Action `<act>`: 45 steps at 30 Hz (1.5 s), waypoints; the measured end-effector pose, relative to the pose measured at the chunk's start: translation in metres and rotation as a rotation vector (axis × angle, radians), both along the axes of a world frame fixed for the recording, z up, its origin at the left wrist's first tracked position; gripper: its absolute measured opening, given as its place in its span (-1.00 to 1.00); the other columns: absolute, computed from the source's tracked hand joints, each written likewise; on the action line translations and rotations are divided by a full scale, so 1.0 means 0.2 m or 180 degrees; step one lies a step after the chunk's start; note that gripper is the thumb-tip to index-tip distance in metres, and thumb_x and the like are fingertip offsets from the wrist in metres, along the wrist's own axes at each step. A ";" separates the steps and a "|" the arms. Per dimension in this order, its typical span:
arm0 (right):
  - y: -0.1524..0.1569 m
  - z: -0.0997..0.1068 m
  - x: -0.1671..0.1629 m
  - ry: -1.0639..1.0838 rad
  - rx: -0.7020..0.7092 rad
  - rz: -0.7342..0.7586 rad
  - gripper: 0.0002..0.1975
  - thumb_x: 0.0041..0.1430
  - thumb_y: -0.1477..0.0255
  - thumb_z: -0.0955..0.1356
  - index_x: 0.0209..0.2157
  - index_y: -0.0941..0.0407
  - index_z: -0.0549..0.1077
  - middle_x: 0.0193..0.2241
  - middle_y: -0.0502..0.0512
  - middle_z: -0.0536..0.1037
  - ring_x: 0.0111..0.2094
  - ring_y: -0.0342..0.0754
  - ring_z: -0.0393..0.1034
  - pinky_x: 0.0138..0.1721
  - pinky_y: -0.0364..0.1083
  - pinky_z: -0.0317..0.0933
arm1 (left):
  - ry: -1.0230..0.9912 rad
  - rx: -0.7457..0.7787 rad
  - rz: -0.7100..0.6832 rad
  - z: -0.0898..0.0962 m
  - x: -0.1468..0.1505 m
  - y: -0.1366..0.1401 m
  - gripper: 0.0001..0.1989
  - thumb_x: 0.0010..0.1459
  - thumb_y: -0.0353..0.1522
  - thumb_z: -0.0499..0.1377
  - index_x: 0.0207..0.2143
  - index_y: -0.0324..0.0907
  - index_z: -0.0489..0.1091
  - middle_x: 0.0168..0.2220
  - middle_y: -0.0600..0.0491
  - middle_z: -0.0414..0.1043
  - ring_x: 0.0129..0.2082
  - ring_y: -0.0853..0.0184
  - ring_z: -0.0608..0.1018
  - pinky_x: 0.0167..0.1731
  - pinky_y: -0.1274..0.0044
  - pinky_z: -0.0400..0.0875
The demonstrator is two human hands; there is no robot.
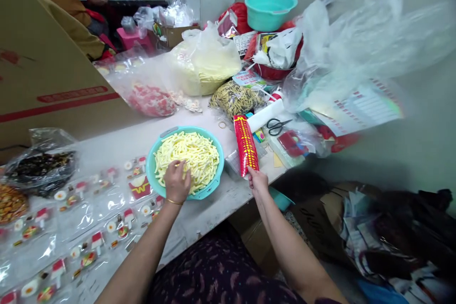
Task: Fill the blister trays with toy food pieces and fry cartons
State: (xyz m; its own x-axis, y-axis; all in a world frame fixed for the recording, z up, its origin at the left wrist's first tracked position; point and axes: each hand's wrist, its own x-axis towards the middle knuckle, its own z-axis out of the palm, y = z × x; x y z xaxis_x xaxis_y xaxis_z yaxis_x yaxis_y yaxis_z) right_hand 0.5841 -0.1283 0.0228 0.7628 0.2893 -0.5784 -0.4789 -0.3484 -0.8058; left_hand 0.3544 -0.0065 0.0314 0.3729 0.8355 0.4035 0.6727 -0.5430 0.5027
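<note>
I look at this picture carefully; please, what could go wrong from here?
Pale yellow stick-shaped pieces are heaped in the round turquoise plastic basin, so the left hand could push some over the rim. The right hand holds the long, glossy red-and-yellow stack only at its near end, so it might slip.

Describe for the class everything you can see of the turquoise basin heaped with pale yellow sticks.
The turquoise basin is round, apparently plastic, with a broad rim that has slotted grips on opposite sides. It stands upright on the whitish table, full of pale yellow sticks that hide its bottom. The left hand reaches over its near rim, fingers at the sticks; whether the wrist touches the rim is unclear. A red piece lies beside it, to the left.
</note>
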 end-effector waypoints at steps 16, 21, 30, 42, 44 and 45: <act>-0.45 0.22 -0.27 0.0003 0.0281 0.0976 -0.76 -0.12 0.29 0.32 -0.64 0.15 0.26 -0.82 -0.15 0.17 -0.81 -0.32 -0.09 -0.78 -0.24 -0.23 | 0.1174 -0.0354 -0.2705 0.16 0.37 -0.29 0.03 -0.27 -0.03 0.24 0.19 -0.17 -0.19 0.20 -0.16 -0.10 0.18 0.03 -0.05 0.08 0.18 -0.08; -0.17 0.26 -0.29 -0.0975 0.0565 0.2417 -0.74 -0.03 0.28 0.26 -0.66 0.14 0.26 -0.77 -0.10 0.21 -0.71 -0.25 0.03 -0.68 -0.22 -0.08 | 0.1941 -0.0076 -0.2687 0.30 0.32 -0.19 -0.15 -0.15 -0.20 0.21 0.17 0.07 -0.16 0.15 -0.04 0.04 0.15 0.02 0.02 0.03 0.01 -0.25; 0.28 0.23 -0.21 -0.1805 0.0318 0.2338 -0.73 -0.09 0.27 0.25 -0.70 0.14 0.28 -0.72 -0.06 0.29 -0.62 -0.20 0.12 -0.58 -0.21 -0.02 | 0.2019 -0.0375 -0.1097 0.28 0.20 0.38 -0.12 -0.22 -0.14 0.24 0.16 0.02 -0.08 0.15 -0.15 -0.01 0.11 -0.06 0.06 -0.02 -0.04 -0.19; 0.17 0.29 -0.48 -0.1807 0.0566 0.3693 -0.80 -0.09 0.49 0.25 -0.72 0.14 0.28 -0.73 -0.08 0.27 -0.65 -0.23 0.10 -0.60 -0.22 -0.09 | 0.0885 -0.0718 -0.2050 0.16 0.01 -0.09 -0.02 -0.20 -0.13 0.23 0.18 -0.23 -0.21 0.03 -0.22 0.17 0.01 0.07 0.26 -0.05 0.24 0.17; 0.15 0.28 -0.56 -0.1845 0.0608 0.4031 -0.81 -0.08 0.53 0.24 -0.71 0.14 0.30 -0.72 -0.08 0.30 -0.65 -0.23 0.10 -0.60 -0.22 -0.08 | 0.0744 -0.0750 -0.1890 0.12 -0.07 -0.17 -0.09 -0.17 -0.18 0.23 0.17 -0.21 -0.17 0.00 -0.19 0.20 -0.01 0.07 0.27 -0.06 0.22 0.19; 0.14 0.27 -0.59 -0.1856 0.0638 0.4225 -0.80 -0.06 0.54 0.24 -0.70 0.14 0.31 -0.72 -0.08 0.31 -0.65 -0.22 0.11 -0.59 -0.22 -0.07 | 0.0640 -0.0770 -0.1828 0.10 -0.12 -0.20 -0.13 -0.15 -0.19 0.22 0.16 -0.20 -0.15 -0.01 -0.19 0.20 -0.01 0.08 0.27 -0.06 0.23 0.19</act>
